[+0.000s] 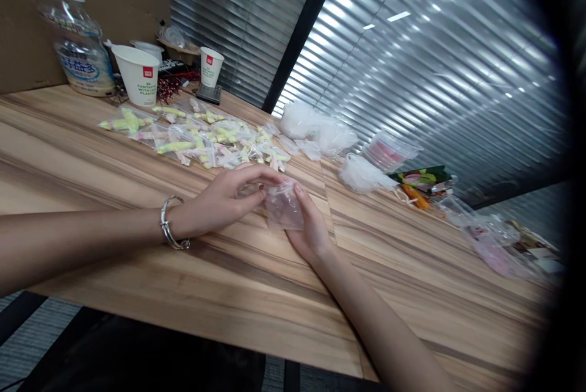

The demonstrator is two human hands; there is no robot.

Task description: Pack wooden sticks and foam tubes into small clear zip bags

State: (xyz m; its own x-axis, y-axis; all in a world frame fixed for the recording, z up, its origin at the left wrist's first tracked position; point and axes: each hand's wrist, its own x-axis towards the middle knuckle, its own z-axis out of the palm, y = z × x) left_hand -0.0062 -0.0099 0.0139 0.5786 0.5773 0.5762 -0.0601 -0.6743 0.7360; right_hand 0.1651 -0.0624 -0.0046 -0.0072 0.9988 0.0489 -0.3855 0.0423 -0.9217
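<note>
Between my hands, above the wooden table (215,300), is a small clear zip bag (284,209). My right hand (314,227) grips its right side, the thumb lying over the front and the fingers behind. At the bag's upper left edge, my left hand (229,196) has its thumb and fingers pinched on the opening. The bag looks see-through, with no content that I can make out. Just beyond my hands lies a spread of small filled zip bags (224,135) holding yellow and pink pieces.
At the back left stand a plastic jar (85,56), a large paper cup (140,77) and a smaller paper cup (211,67) on a dark flat box (208,94). Bundles of clear bags (315,126), a white plastic bag (364,173) and packets (499,245) line the right side by the blinds.
</note>
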